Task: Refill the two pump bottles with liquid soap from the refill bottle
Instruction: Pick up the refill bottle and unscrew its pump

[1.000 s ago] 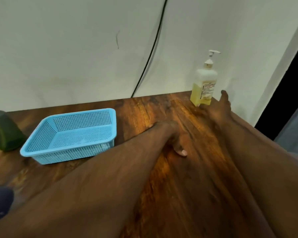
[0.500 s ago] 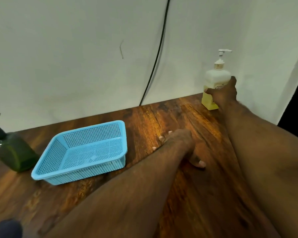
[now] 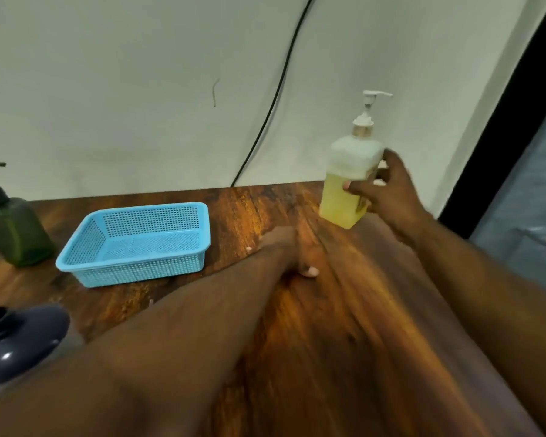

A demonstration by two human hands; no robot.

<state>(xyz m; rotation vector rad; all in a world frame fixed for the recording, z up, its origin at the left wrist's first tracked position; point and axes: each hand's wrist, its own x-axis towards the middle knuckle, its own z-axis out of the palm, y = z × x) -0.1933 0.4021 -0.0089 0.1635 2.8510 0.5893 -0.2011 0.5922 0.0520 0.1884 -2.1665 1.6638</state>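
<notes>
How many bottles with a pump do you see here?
2. The yellow bottle is at the table's back right, gripped by the right hand. The green bottle stands at the far left. More may lie outside the view.

Blue mesh basket (image 3: 133, 244), green bottle (image 3: 16, 231), yellow soap (image 3: 341, 200).

A plain home corner: wooden table (image 3: 240, 212), bare white wall (image 3: 139, 89), hanging cable (image 3: 275, 99).

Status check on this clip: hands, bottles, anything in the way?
Right hand grips yellow pump bottle, tilted, pump on. Left hand rests on table. Green pump bottle untouched beside blue basket. No obstruction.
</notes>
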